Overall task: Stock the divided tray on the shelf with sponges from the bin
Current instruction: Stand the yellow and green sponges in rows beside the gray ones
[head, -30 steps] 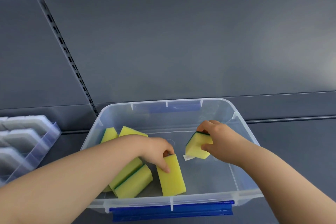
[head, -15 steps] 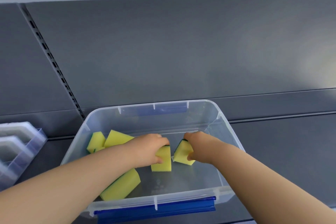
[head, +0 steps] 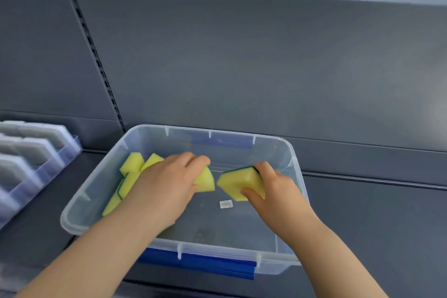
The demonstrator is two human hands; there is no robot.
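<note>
Tray [head: 41, 162] sits far left on the shelf [head: 375, 213], too blurred for detail. The bin [head: 271, 150] stands just right of it. Loose sponges [head: 131, 164] lie against the bin's left wall. My left hand [head: 167, 189] is curled over one sponge [head: 206, 180], fingers on top and thumb under. My right hand [head: 278, 191] pinches a second sponge [head: 238, 181], thumb on the yellow face and fingers on the green back. Both held sponges are inside the bin, near each other but apart.

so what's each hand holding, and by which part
The left hand grips the left sponge over its top; right hand pinches the right sponge at its right end, thumb on its yellow face.
</note>
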